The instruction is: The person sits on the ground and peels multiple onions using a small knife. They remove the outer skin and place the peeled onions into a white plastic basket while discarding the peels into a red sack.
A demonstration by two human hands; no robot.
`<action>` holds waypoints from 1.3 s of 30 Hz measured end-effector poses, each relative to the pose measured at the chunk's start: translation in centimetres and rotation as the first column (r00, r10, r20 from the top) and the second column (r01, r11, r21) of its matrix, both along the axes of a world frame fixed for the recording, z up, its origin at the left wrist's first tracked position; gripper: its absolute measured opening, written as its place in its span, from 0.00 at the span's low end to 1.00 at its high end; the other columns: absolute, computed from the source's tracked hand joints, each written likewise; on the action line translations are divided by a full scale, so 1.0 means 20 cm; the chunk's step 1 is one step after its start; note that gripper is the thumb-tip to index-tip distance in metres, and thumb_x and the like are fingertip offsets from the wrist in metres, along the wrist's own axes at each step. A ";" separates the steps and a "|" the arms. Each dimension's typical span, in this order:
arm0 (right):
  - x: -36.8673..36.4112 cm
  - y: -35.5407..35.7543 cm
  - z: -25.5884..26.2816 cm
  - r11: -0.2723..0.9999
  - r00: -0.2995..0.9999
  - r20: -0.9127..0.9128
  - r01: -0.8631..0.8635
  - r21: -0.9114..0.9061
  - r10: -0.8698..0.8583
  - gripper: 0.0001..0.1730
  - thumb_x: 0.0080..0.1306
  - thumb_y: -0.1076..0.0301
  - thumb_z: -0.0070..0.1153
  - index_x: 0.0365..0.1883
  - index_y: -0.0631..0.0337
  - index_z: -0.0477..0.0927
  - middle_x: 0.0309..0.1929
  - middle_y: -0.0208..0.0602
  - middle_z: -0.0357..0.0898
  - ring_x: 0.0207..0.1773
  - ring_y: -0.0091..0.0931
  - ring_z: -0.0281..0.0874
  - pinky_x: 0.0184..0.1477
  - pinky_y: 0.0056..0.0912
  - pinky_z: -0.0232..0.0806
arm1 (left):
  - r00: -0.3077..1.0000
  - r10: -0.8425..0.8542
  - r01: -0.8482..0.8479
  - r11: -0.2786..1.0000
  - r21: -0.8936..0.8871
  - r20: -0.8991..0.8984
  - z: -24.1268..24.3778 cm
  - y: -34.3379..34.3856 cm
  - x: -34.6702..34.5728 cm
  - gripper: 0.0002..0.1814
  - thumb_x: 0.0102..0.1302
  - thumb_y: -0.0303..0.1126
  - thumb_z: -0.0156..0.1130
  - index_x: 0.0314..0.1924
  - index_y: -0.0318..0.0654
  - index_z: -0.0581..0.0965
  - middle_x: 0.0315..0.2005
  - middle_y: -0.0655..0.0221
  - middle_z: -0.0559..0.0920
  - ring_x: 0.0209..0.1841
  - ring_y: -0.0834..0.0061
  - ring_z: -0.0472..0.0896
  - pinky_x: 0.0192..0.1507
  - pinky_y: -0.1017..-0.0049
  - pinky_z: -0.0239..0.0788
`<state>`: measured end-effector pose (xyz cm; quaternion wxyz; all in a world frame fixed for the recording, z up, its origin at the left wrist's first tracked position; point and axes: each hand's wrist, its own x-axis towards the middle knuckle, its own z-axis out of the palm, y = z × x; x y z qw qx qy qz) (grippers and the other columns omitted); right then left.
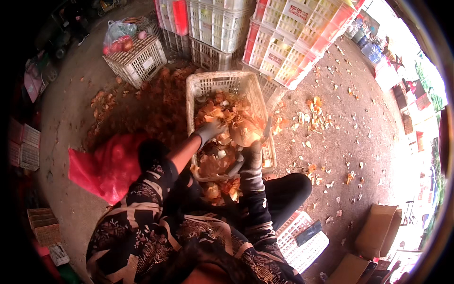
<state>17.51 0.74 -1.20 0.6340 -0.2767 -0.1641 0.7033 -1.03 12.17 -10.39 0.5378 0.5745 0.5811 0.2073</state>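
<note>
A rectangular plastic crate (190, 103) with slatted walls stands before me, holding onion skins (210, 113) and some pale pieces. My left hand (210, 132), in a light grey glove, reaches over the crate from its left side; its blurred fingertips are at the skins, and their grip is unclear. My right hand (252, 151), in a darker, soiled glove, is closed at a large brown onion (246, 134) with loose skin. A curved grey shape (267, 128) beside the onion and another (236, 166) near the wrist may be parts of a tool or glove fingers.
A red mesh sack (110, 167) lies left of my legs, with more onions (212, 191) below the crate. Stacked crates (220, 32) rise ahead; an upturned crate (147, 64) bears bags. Skins litter the floor. A phone (308, 233) rests on a white crate (301, 255); cardboard boxes (377, 230) stand right.
</note>
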 end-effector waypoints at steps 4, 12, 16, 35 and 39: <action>0.10 0.01 -0.12 0.991 0.959 0.251 0.133 0.022 -0.135 0.22 0.55 0.49 0.60 0.28 0.62 0.72 0.12 0.31 0.68 0.13 0.25 0.67 0.15 0.22 0.61 | 0.981 0.054 -0.102 0.961 0.257 0.186 0.16 -0.23 -0.02 0.37 0.59 0.50 0.61 0.62 0.36 0.64 0.55 0.50 0.72 0.57 0.61 0.72 0.53 0.68 0.69; -0.07 -0.03 0.03 0.998 0.864 0.502 0.010 -0.059 0.021 0.31 0.59 0.79 0.57 0.60 0.66 0.62 0.43 0.40 0.76 0.37 0.27 0.78 0.32 0.24 0.72 | 0.597 0.124 -0.216 0.976 0.010 0.792 0.47 -0.40 0.13 0.46 0.48 0.38 0.73 0.63 0.32 0.58 0.55 0.61 0.71 0.57 0.67 0.71 0.59 0.67 0.65; -0.03 -0.06 -0.03 0.979 0.322 0.935 -0.089 0.184 -0.147 0.25 0.61 0.72 0.55 0.56 0.61 0.65 0.50 0.44 0.74 0.40 0.35 0.80 0.35 0.33 0.74 | 0.362 0.121 -0.106 0.990 -0.088 0.924 0.46 -0.40 0.06 0.44 0.51 0.46 0.71 0.61 0.31 0.62 0.55 0.60 0.72 0.57 0.66 0.71 0.58 0.67 0.66; -0.11 -0.18 0.06 0.901 -0.535 0.727 -0.299 0.315 -0.431 0.08 0.63 0.68 0.47 0.39 0.55 0.74 0.25 0.40 0.77 0.25 0.35 0.78 0.23 0.40 0.69 | 0.569 -0.015 -0.291 0.931 0.218 0.822 0.67 -0.50 0.04 0.17 0.56 0.36 0.65 0.42 0.33 0.77 0.39 0.65 0.81 0.41 0.76 0.78 0.45 0.75 0.69; -0.01 -0.12 -0.09 0.926 -0.533 0.758 -0.212 0.312 -0.377 0.09 0.64 0.68 0.45 0.42 0.56 0.73 0.25 0.40 0.75 0.24 0.35 0.77 0.20 0.38 0.67 | 0.646 -0.073 -0.274 0.907 0.319 0.760 0.45 -0.48 0.12 0.17 0.54 0.37 0.68 0.42 0.39 0.77 0.38 0.71 0.80 0.42 0.80 0.76 0.44 0.77 0.68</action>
